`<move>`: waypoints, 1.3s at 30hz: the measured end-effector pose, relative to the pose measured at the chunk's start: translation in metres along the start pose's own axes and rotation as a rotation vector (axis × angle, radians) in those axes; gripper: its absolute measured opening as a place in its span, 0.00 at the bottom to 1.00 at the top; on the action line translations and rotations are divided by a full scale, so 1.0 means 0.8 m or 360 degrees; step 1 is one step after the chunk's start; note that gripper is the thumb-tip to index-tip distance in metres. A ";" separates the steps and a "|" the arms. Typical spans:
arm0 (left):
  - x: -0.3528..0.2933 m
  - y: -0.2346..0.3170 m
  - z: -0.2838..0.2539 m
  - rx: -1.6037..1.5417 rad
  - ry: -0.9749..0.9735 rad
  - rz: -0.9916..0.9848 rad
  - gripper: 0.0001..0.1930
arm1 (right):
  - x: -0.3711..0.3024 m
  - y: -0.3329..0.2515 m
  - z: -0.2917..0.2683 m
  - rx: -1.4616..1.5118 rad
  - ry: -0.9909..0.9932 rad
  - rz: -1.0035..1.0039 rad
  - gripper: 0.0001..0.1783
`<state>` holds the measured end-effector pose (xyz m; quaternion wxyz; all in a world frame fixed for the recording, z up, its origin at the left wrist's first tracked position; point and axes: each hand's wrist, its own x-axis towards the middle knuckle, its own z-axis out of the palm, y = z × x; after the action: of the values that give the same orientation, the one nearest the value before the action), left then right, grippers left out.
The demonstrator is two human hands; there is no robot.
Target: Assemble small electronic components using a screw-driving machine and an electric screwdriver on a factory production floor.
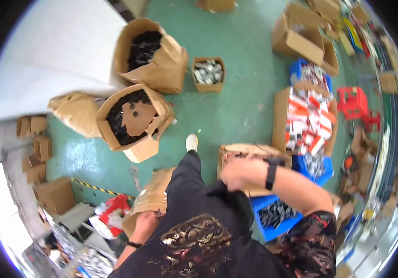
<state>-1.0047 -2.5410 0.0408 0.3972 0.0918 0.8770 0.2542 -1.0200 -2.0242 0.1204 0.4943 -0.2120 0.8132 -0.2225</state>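
Observation:
My left hand [147,223] is low beside my body, against a tall cardboard box [155,192]. Its fingers are curled in; a small dark thing shows at their tips, too small to name. Bent in front of my waist, my right hand [234,175] is closed on a fold of my black shirt [236,199], which is drawn up toward it. Behind that hand stands an open cardboard box [250,148], its contents partly covered by my forearm. A blue bin [266,231] with dark parts lies under my right arm.
Ahead on the left stand two big open cartons [173,69] [159,111] with black pieces. A small carton [208,87] holds grey parts. To the right, a carton [280,113] is full of white and orange boxes, near a red stool [353,104]. My shoe [191,142] rests on green floor.

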 end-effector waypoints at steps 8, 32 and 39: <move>0.297 0.280 -0.206 -0.0731 -0.0224 -0.0146 0.17 | -0.006 0.098 -0.051 0.0826 0.0781 0.0337 0.21; 0.722 0.918 -0.060 0.0276 -0.0549 0.0735 0.22 | -0.228 0.600 -0.180 0.0272 0.1397 0.0507 0.06; 0.900 1.062 -0.047 -0.0104 -0.0691 0.0263 0.22 | -0.277 0.778 -0.281 -0.0049 0.1605 0.0693 0.03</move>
<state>-1.5480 -1.5683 0.0342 0.5571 0.2029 0.7519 0.2883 -1.2061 -1.3601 0.0147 0.0748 0.0868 0.9775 -0.1771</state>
